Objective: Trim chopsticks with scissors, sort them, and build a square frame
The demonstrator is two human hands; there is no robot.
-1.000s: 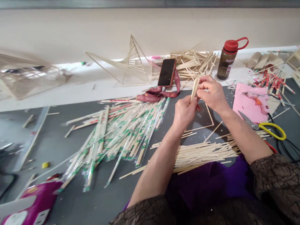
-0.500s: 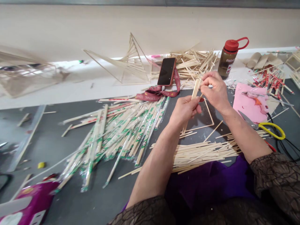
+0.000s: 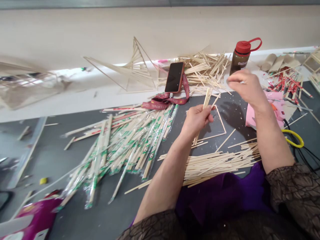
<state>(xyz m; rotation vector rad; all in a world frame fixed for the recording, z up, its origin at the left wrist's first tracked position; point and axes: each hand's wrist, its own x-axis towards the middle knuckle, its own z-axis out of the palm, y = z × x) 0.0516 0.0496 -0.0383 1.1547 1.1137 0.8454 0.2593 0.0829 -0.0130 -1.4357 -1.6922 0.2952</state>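
Note:
My left hand [image 3: 196,120] is closed round several bare wooden chopsticks [image 3: 207,97], whose upper ends stick out above the fingers. One of them slants off to the right. Under that hand, on the dark table, lies a thin stick frame [image 3: 221,122] with angled corners. My right hand [image 3: 246,87] hovers in front of the bottle [image 3: 242,48], its fingers bent and pressed together; whether anything is between them I cannot see. Closest to my body is a pile of loose chopsticks [image 3: 217,163].
Paper-wrapped chopsticks [image 3: 130,143] cover the left middle. A phone [image 3: 174,77] with a red lanyard [image 3: 160,102] lies behind. On the right are a pink sheet [image 3: 251,115], a yellow handle loop [image 3: 295,136] and black cables. Stick structures [image 3: 135,63] stand along the wall.
My right hand has come away from the chopsticks and moved right, in front of the bottle and over the pink sheet's edge. My left hand keeps its hold, nearly still.

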